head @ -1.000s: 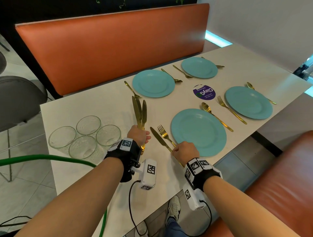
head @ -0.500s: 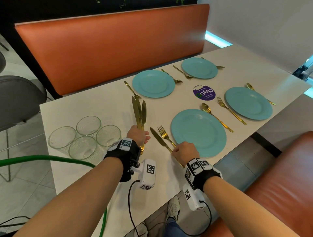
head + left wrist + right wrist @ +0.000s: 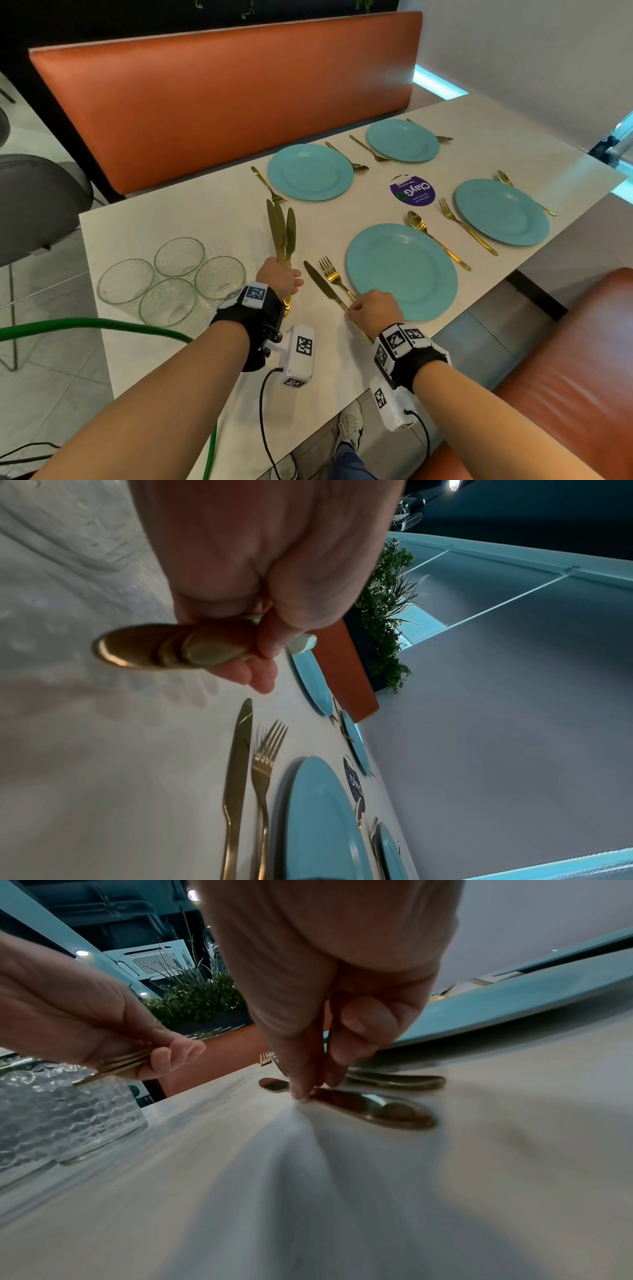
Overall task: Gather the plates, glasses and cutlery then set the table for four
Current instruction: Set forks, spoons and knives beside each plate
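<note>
Head view, left to right: four clear glasses [image 3: 173, 281] clustered on the white table [image 3: 178, 219], touching or nearly so. Just right of them, left hand [image 3: 279, 277] curled round the handles of three gold knives [image 3: 282, 233], blades fanned away above the table; handle ends stacked past the fingers [image 3: 255, 673] in the left wrist view. Next, one gold knife [image 3: 323, 287] lying flat beside a gold fork [image 3: 334, 277], both just left of the nearest blue plate [image 3: 401, 270]. Right hand [image 3: 375, 310] down at that knife's handle, fingertips [image 3: 301, 1089] narrowly pinched, touching the handle and the tabletop in the right wrist view. Beyond, three more blue plates, each flanked by a gold fork and spoon; a spoon [image 3: 436, 239] right of the nearest plate; a purple sticker [image 3: 412, 192] between plates. Orange bench [image 3: 222, 96] behind.
</note>
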A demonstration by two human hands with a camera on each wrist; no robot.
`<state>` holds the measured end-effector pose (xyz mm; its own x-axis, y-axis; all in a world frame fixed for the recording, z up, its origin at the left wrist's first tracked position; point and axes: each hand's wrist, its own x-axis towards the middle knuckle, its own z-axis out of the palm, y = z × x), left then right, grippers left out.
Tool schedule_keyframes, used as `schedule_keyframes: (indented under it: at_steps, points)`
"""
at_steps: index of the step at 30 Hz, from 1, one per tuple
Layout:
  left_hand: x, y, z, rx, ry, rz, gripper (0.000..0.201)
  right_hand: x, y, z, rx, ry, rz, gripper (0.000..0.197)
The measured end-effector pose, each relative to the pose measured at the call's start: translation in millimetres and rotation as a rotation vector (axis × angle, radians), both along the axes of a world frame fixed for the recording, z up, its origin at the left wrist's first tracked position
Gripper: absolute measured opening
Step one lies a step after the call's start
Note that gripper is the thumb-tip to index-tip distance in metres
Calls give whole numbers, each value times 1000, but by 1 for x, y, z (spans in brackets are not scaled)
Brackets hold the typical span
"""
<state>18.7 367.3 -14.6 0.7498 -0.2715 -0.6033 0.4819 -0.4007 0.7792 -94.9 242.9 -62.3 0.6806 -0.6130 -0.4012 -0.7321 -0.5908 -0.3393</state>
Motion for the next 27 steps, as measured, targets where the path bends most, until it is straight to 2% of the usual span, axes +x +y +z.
schedule_keyframes:
  at_steps: [4,10,15,18,23,27]
  points:
    - [1,0,-1,-13,-40,-23,31,7,2,16,3,-64,16,25]
    - [0,-10,12,-91,-131,-66,19,38,-5,73,127,-244,148,24]
    - [-3,-28,40,-214,-150,-124,17,50,-22,115,380,-317,-3,28]
    - [-5,-43,47,-277,-131,-140,21,44,-30,126,439,-360,-68,27]
    - [-10,-72,51,-327,-106,-192,18,39,-56,123,507,-408,-169,10]
    - [-11,-100,52,-350,-59,-219,24,41,-84,114,560,-473,-229,9]
